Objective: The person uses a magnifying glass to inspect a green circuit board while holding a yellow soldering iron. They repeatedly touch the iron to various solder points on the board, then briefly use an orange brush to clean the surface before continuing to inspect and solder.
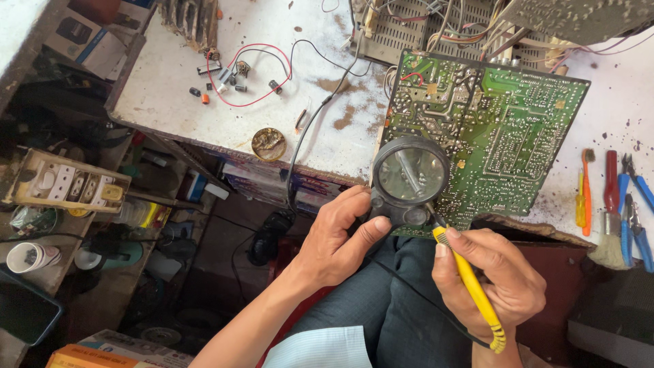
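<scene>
Right hand (490, 286) gripping yellow soldering iron (470, 283), left hand (337, 235) clasping black magnifier (409, 178) over green circuit board (497, 129)

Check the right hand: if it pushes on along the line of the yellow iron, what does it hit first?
Probably the green circuit board: the right hand aims the yellow soldering iron up-left, tip under the magnifier held by the left hand. Depth between lens and board is unclear.

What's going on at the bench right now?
A person is working on a green circuit board lying on the white workbench. The left hand holds a black magnifying glass over the board's near edge. The right hand grips a yellow-handled soldering iron, its tip showing under the lens. Pliers and screwdrivers lie to the right.
</scene>
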